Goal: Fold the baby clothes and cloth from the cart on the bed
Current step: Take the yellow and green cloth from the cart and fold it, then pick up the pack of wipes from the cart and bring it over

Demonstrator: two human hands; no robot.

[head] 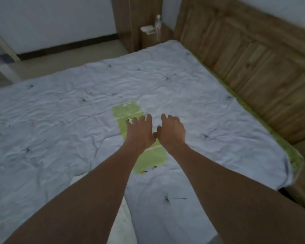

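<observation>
A long green cloth [127, 110] with pale stripes and small prints lies flat in a narrow strip on the white bed sheet [60, 111], near the middle of the bed. My left hand [140, 131] rests palm down on the strip's middle, fingers spread and fairly straight. Just to its right, my right hand [172, 131] lies over the strip's right edge and the sheet, fingers slightly bent, thumb near the left hand. Both hands hide the strip's middle part. The cart is out of view.
A wooden headboard [253, 67] runs along the bed's right side. A small wooden nightstand [148, 37] with a bottle [158, 23] stands at the far corner. Floor [63, 59] lies beyond the bed's far edge.
</observation>
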